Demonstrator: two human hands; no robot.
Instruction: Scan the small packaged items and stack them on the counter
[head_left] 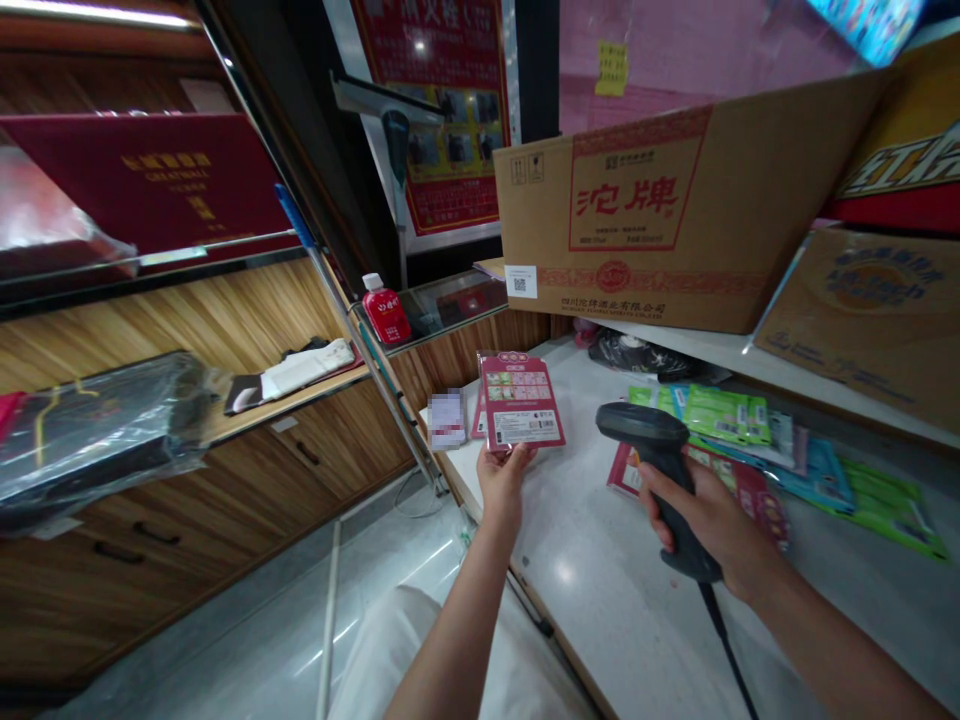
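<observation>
My left hand [504, 483] pinches the lower edge of a flat red packet [525, 392] with a white label and barcode facing me. Behind it, partly covered, another red packet shows at its left edge. In my right hand [709, 510] is a black barcode scanner [651, 430], its head pointing left towards the packet and its cord trailing down. Under and beyond the scanner, more red packets [750, 490] lie on the white counter [577, 590]. Green and blue packets [731, 412] lie spread out farther right.
A large cardboard carton [697, 220] stands on a ledge above the counter, with another carton [862, 320] to its right. Beyond the counter's far left corner stands a red bottle [385, 312]. Wooden shelves with drawers [225, 480] line the left side; poles lean beside them.
</observation>
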